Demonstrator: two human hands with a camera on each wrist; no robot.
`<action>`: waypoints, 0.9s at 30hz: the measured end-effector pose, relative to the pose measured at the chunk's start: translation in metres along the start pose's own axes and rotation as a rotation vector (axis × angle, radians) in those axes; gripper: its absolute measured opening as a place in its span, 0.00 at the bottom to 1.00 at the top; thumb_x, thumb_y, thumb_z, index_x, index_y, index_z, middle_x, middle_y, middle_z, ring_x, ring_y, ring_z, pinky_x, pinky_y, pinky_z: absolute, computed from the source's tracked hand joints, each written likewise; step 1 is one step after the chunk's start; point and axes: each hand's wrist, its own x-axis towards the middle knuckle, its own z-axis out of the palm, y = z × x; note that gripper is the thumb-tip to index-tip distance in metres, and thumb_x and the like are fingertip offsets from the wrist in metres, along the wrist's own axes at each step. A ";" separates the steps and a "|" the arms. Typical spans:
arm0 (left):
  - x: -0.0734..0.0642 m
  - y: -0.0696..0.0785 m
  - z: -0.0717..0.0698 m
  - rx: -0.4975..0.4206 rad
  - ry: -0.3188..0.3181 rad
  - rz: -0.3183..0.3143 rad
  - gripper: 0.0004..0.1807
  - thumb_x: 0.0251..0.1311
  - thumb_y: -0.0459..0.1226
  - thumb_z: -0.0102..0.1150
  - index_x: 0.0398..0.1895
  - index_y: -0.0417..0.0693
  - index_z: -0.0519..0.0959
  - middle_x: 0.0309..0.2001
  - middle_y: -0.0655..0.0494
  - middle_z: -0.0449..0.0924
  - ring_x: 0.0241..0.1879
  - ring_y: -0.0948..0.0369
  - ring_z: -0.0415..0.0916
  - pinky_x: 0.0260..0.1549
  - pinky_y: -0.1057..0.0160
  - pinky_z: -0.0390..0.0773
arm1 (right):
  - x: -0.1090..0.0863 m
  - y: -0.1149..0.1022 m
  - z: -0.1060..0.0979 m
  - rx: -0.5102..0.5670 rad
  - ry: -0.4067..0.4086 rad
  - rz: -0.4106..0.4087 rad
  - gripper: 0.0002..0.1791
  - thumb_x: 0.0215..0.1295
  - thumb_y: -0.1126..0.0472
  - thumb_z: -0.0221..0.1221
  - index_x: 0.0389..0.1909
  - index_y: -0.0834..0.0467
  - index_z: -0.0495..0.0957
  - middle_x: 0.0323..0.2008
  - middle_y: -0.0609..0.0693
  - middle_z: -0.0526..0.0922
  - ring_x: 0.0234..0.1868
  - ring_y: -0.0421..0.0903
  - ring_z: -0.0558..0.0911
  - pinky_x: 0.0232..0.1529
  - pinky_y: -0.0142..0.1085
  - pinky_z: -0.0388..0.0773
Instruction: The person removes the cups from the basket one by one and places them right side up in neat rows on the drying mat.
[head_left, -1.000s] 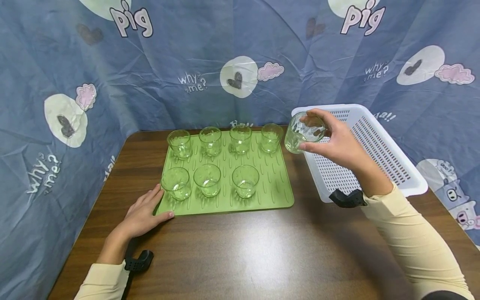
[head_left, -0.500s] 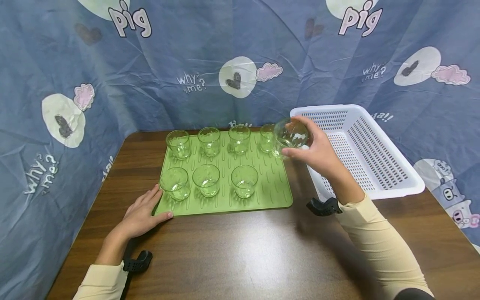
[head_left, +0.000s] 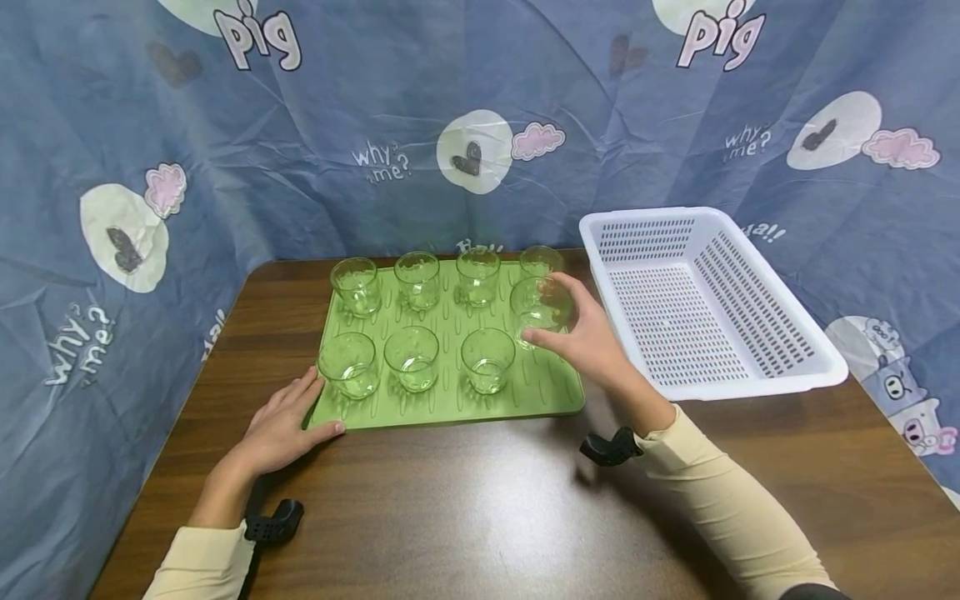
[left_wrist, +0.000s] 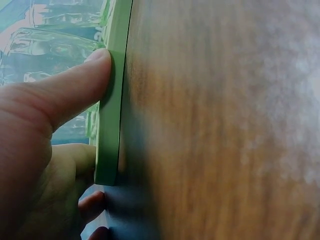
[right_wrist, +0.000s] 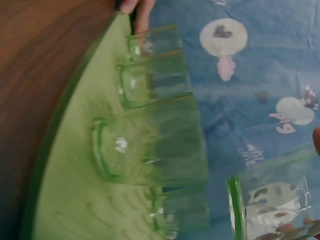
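Observation:
My right hand (head_left: 592, 342) holds a clear drinking glass (head_left: 538, 307) between thumb and fingers, over the right part of a green ribbed mat (head_left: 551, 400). In the right wrist view that glass (right_wrist: 272, 202) is off the mat's surface, apart from the front-row glasses (right_wrist: 150, 145). Seven others stand upright in two rows; the back right glass (head_left: 542, 260) is partly hidden behind the held one. My left hand (head_left: 281, 425) rests at the mat's front left corner, fingers along the left side, and its thumb (left_wrist: 75, 90) touches the front edge in the left wrist view.
A white perforated plastic basket (head_left: 828, 375) stands on the wooden table (head_left: 450, 508), right of the mat. Behind the table hangs a blue printed cloth (head_left: 322, 200), close to its back edge.
My right hand has carried the glass left and toward me, from the basket's left rim to over the mat's right side. The left hand stays at the mat's corner.

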 end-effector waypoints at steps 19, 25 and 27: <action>0.001 0.002 -0.001 0.004 0.003 0.005 0.51 0.64 0.59 0.57 0.77 0.34 0.52 0.79 0.34 0.43 0.74 0.32 0.46 0.60 0.24 0.52 | -0.005 0.042 0.002 -0.120 0.016 0.101 0.51 0.51 0.58 0.74 0.74 0.56 0.58 0.67 0.56 0.74 0.56 0.58 0.78 0.51 0.42 0.75; 0.000 0.001 -0.002 0.008 0.006 0.001 0.51 0.63 0.59 0.57 0.77 0.34 0.53 0.79 0.35 0.44 0.74 0.32 0.46 0.60 0.24 0.53 | -0.011 0.055 0.002 -0.150 -0.018 0.083 0.50 0.51 0.58 0.74 0.73 0.60 0.59 0.65 0.58 0.75 0.54 0.58 0.79 0.50 0.41 0.75; 0.000 0.000 0.000 0.003 0.002 0.000 0.51 0.64 0.59 0.57 0.77 0.34 0.52 0.79 0.35 0.43 0.74 0.32 0.46 0.60 0.24 0.52 | -0.013 0.058 0.002 -0.156 -0.032 0.078 0.50 0.51 0.58 0.74 0.73 0.60 0.59 0.65 0.59 0.75 0.56 0.59 0.78 0.52 0.44 0.76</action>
